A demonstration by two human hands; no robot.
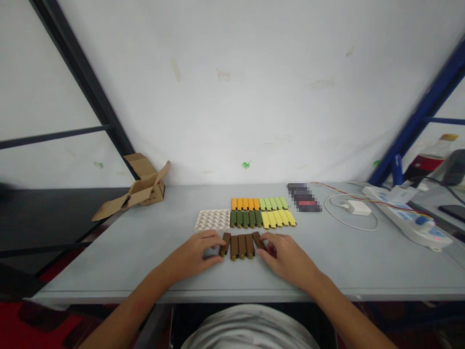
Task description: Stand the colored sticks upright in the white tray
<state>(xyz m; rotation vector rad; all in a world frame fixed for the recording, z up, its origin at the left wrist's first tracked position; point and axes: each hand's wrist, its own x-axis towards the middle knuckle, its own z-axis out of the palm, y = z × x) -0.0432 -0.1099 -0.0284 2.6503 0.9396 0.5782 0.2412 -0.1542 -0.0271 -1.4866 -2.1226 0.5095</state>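
Observation:
A short row of brown blocks [241,245] lies on the grey table [145,257] in front of me. My left hand [198,252] rests at the row's left end, fingers curled against the leftmost brown block. My right hand [285,257] rests at the right end, fingers touching the rightmost brown block. Behind them sit rows of orange blocks [245,204], light green blocks [273,203], dark green blocks [246,218] and yellow blocks [278,218]. A white dimpled tray [212,220] lies left of the dark green row.
An open cardboard box [140,190] lies at the back left. At the right are a white charger with its cable [358,208], a power strip [410,218], a phone [452,211] and a bottle [430,157]. A white wall stands behind the table.

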